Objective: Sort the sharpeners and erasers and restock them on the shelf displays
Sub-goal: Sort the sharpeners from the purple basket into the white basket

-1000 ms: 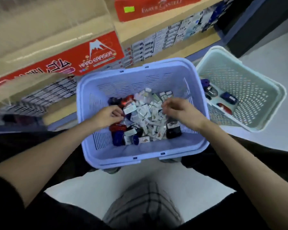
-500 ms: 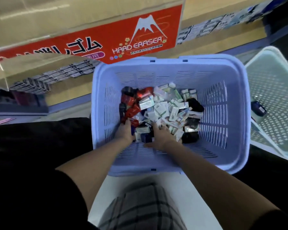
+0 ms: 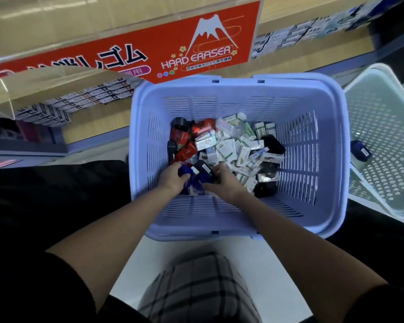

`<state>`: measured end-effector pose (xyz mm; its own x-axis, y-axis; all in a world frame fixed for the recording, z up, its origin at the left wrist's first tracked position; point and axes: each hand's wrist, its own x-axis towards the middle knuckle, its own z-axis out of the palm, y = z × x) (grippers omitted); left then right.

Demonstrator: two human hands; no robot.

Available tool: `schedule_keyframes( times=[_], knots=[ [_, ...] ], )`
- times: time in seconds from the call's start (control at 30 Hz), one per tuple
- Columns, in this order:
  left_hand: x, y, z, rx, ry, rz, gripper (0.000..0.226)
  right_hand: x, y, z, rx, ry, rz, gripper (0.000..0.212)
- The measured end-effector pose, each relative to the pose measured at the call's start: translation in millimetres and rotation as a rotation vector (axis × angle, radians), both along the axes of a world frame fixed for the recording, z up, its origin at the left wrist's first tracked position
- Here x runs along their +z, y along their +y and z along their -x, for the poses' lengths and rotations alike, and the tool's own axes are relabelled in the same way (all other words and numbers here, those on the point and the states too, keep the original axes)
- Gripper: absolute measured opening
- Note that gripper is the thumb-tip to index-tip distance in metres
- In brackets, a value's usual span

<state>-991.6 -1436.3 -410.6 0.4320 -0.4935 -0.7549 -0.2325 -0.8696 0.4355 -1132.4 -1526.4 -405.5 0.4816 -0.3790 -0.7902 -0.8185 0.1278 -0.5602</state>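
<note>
Both hands are down in the purple basket (image 3: 331, 164), at the near edge of the pile. The left hand (image 3: 172, 178) has its fingers curled round a blue sharpener (image 3: 184, 174). The right hand (image 3: 223, 183) is right beside it, pinching what looks like a dark sharpener with a white label (image 3: 203, 170), though the view is a bit smeary so I can't swear to the exact hold. The rest of the mix sits in the middle of the basket: white boxed erasers (image 3: 229, 148) heaped up, red sharpeners (image 3: 184, 138) on the left, a few black ones on the right.

What could go wrong: the two hands are working almost on top of each other, so pulling one piece out could drag loose erasers along or knock the other sharpener free. The pile is also jumbled, so small boxes could slide under and get missed, and a dark eraser box could easily get mistaken for a sharpener.

The green basket (image 3: 383, 127) sits just to the right with one blue sharpener (image 3: 360, 150) in it, so I'd guess that's the sharpener bin. Both baskets rest on a pale floor (image 3: 135, 264) in front of a low wooden shelf (image 3: 313, 54) with rows of erasers (image 3: 79, 101) and a red "Hard Eraser" sign (image 3: 149, 50).
</note>
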Motion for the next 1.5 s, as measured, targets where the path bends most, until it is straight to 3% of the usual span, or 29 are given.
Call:
schedule_keyframes(
  times=[0.27,0.4,0.57,0.77,0.83,0.97,1.03,1.1,1.17,1.27,1.4,1.5],
  knots=[
    [47.1,-28.9,2.2,0.276,0.105,0.278,0.023,59.8,-27.1,19.5,-0.206,-0.153,0.109,0.036],
    [96.3,-77.0,17.4,0.158,0.156,0.492,0.023,101.2,-48.5,67.1,-0.389,-0.298,0.222,0.029],
    [140.7,-148.8,69.1,-0.065,0.283,0.649,0.019,148.8,-79.8,137.8,-0.835,-0.45,0.325,0.025],
    [144.2,-229.8,147.7,-0.331,0.211,0.754,0.023,131.0,-126.5,195.8,-1.102,-0.281,0.5,0.03],
    [135.2,-249.8,164.0,-0.43,0.132,0.741,0.024,108.9,-140.9,207.5,-1.1,-0.171,0.522,0.031],
    [115.6,-276.2,176.8,-0.748,-0.319,0.651,0.04,75.2,-159.7,213.6,-1.114,-0.059,0.452,0.037],
    [114.1,-281.1,174.6,-0.832,-0.423,0.65,0.052,67.2,-164.3,213.3,-1.086,-0.043,0.408,0.04],
    [120.3,-277.4,163.1,-0.848,-0.376,0.69,0.057,64.7,-165.9,212.9,-1.022,0.004,0.395,0.039],
    [130.8,-263.2,141.4,-0.766,-0.212,0.771,0.049,80.0,-167.5,207.6,-1.048,-0.004,0.443,0.036],
    [143.8,-219.6,95.1,-0.604,-0.071,0.839,0.029,124.5,-159.9,187.7,-1.084,-0.234,0.568,0.024],
    [130.1,-141.7,23.8,-0.42,-0.097,0.628,0.017,163.3,-121.3,143.4,-0.827,-0.576,0.515,0.01],
    [98.5,-86.2,-19.6,-0.306,-0.069,0.4,0.013,136.9,-98.1,101.2,-0.439,-0.405,0.427,0.014]
  ],
)
